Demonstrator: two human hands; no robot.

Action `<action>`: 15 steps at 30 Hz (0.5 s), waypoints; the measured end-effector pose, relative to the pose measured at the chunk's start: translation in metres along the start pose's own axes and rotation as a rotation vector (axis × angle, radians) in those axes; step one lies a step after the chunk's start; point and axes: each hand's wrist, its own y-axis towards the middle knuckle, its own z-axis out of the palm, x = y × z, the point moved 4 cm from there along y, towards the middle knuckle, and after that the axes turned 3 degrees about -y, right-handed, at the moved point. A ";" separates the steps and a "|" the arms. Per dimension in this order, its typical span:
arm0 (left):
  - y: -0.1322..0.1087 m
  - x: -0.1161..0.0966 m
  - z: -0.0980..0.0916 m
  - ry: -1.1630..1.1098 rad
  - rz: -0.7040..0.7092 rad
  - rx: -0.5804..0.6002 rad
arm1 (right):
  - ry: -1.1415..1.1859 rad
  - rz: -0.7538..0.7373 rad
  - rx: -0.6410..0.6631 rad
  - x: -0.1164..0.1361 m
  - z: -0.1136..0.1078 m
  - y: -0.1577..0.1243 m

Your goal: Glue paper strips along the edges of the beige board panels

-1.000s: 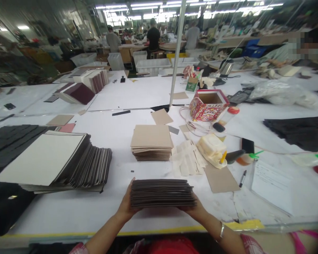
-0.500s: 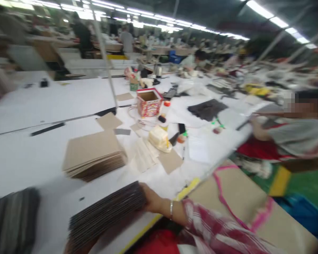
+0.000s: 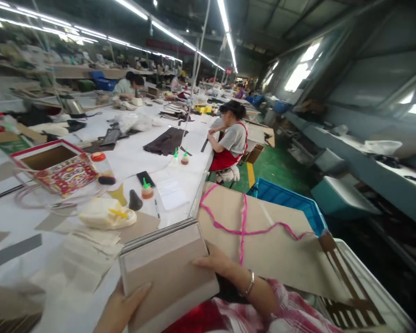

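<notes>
Crosswise, board stack (image 3: pixel 166 273) between left hand (image 3: pixel 119 307) and right hand (image 3: pixel 215 264); face up

The bottom edge cuts off our left hand (image 3: pixel 119 307) (wrist unseen); the board stack (image 3: pixel 166 273) hides our right hand's (image 3: pixel 215 264) palm

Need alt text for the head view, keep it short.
The left hand and right hand hold a stack of boards at the edge of a cluttered white table. Cardboard tied with pink string lies right; a seated person works beyond.
</notes>
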 end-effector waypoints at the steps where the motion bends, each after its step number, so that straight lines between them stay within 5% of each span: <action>1: 0.009 -0.008 0.029 -0.075 0.030 0.092 | 0.046 0.019 -0.061 -0.009 -0.021 -0.010; 7: 0.043 -0.017 0.192 -0.235 -0.009 0.471 | 0.295 0.204 -0.323 -0.082 -0.125 -0.071; 15: 0.113 -0.024 0.374 -0.018 -0.035 0.626 | 0.406 0.309 -0.623 -0.168 -0.253 -0.107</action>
